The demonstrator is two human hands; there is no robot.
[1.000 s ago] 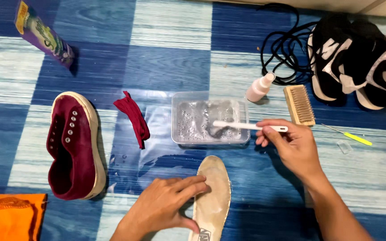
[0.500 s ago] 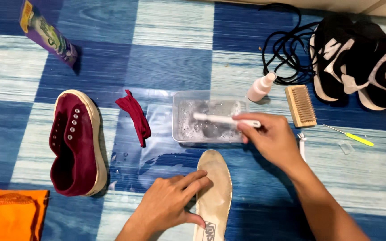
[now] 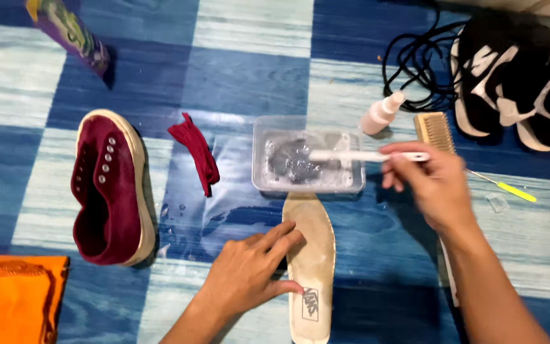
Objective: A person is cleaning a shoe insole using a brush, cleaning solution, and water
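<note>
Pressing down with spread fingers, the left hand (image 3: 246,271) rests flat on the left edge of a pale insole (image 3: 311,255) that lies lengthwise on the blue-and-white checked floor (image 3: 249,70), its toe end touching the near side of a clear plastic tub (image 3: 307,159) of water. The right hand (image 3: 433,185) pinches the handle of a white brush (image 3: 351,155) between its fingers, and the brush head reaches over the tub — whether the bristles touch the water cannot be told. Left of the tub lies a crumpled maroon cloth (image 3: 195,153), and further left a maroon shoe (image 3: 106,188) without laces, sole edge up toward the camera. Wet drops glisten on the floor between shoe and insole. Behind the right hand sit a small spray bottle (image 3: 382,113), a wooden brush (image 3: 434,130) and a tangle of black laces (image 3: 415,70) — beside them black-and-white shoes (image 3: 517,83). An orange cloth (image 3: 11,296) fills the near left corner.
</note>
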